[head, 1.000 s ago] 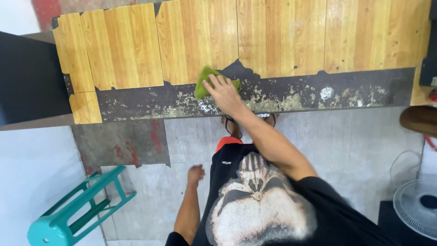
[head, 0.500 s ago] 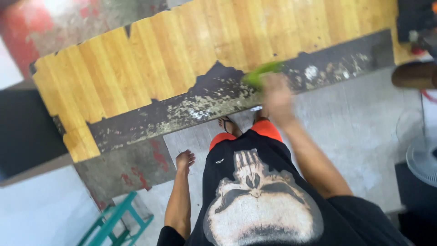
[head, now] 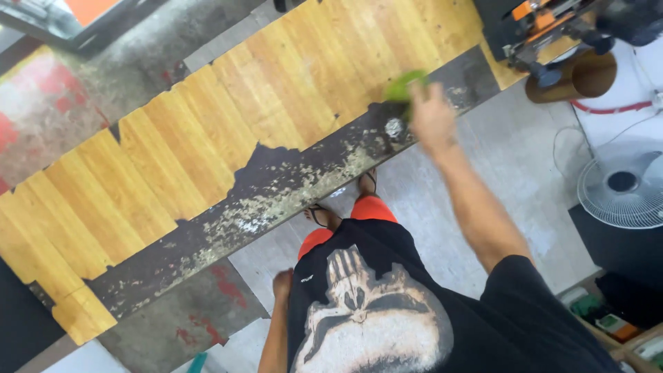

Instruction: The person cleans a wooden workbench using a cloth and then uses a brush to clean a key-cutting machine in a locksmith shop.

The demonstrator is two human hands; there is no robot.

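One view only, from the head camera, looking down. The right hand reaches forward over the tabletop, its fingers closed over a green cloth that lies at the line where the wood-pattern covering ends and the bare, dark, flaking strip along the near edge begins; hand and cloth are blurred, so the exact grip is uncertain. The left hand hangs at the person's side, fingers loosely curled, holding nothing. An orange and black machine stands at the far right end of the tabletop, near the cloth, and a white fan stands on the floor to the right. Risk, as judged: the cloth could snag the ragged torn edge of the covering and lift it further, or flakes could scatter onto the floor; a stroke carried further right could strike the machine. Against the frame a second earlier, the cloth and right hand lie further right along the strip, and the left hand hangs much as before.
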